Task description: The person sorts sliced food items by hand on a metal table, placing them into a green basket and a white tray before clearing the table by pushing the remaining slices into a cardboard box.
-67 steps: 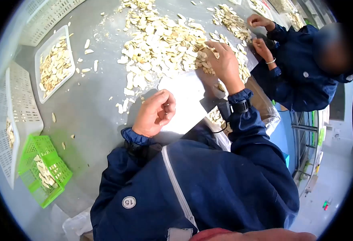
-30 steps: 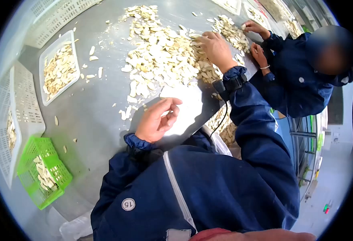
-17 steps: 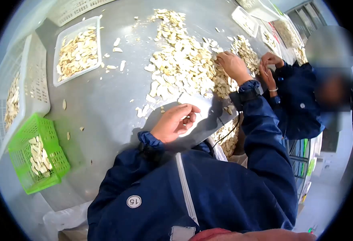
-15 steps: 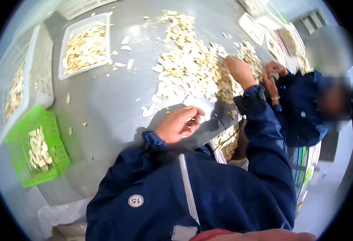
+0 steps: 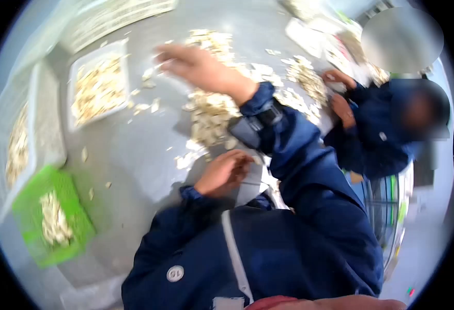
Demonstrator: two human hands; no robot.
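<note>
The picture is motion-blurred. My right hand (image 5: pixel 190 62) reaches far out to the left, over the top of a heap of pale sliced pieces (image 5: pixel 211 116) on the grey table (image 5: pixel 134 155), and points toward a white tray (image 5: pixel 98 85) holding more slices. The blur hides whether its fingers hold anything. My left hand (image 5: pixel 221 173) stays close to my body at the near edge of the heap, fingers loosely curled over a pale sheet. What it holds, if anything, is unclear.
A green basket (image 5: pixel 51 217) with slices stands at the near left, beside a white perforated basket (image 5: pixel 17 139). Loose slices lie scattered between tray and heap. A co-worker in a blue jacket (image 5: pixel 382 134) works at the right, hands (image 5: pixel 340 93) on another heap.
My right arm has swung from the right side of the heap across to the left, toward the white tray. My left hand has stayed put. The view has tilted and blurred.
</note>
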